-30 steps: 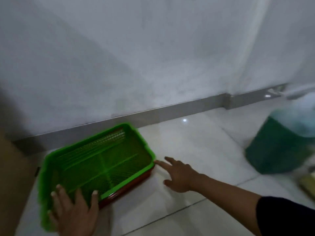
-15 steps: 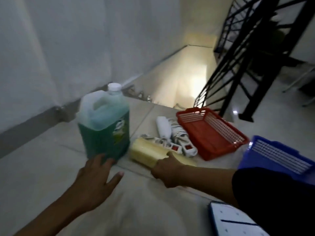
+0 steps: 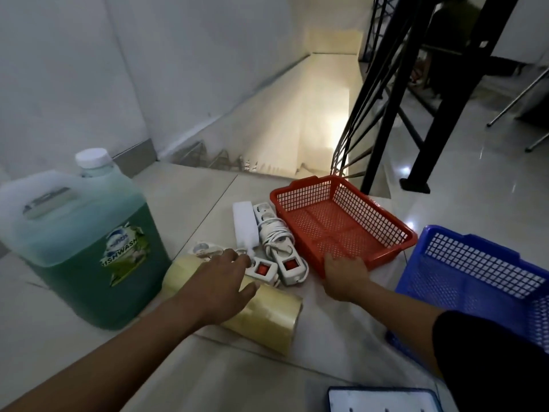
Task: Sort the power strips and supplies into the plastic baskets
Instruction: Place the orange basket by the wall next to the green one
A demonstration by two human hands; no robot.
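Note:
Three white power strips lie together on the floor: one wrapped in its cable (image 3: 277, 242), one with a red switch (image 3: 261, 270), and a plain one (image 3: 245, 223). My left hand (image 3: 219, 281) is spread open over a yellow tape roll (image 3: 267, 319), with its fingertips at the nearest strip. My right hand (image 3: 346, 275) grips the near rim of the empty red basket (image 3: 306, 193). An empty blue basket (image 3: 481, 269) stands to the right of it.
A big jug of green dishwash liquid (image 3: 83, 242) stands at the left. Behind the red basket a stairwell (image 3: 315, 120) drops away beside a black railing (image 3: 386, 114). A white board with a blue edge (image 3: 383, 399) lies at the bottom.
My view swung from a green basket by the wall to the supplies. My right hand moved from the tape roll to the red basket's rim. My left hand moved from the jug to over the tape roll.

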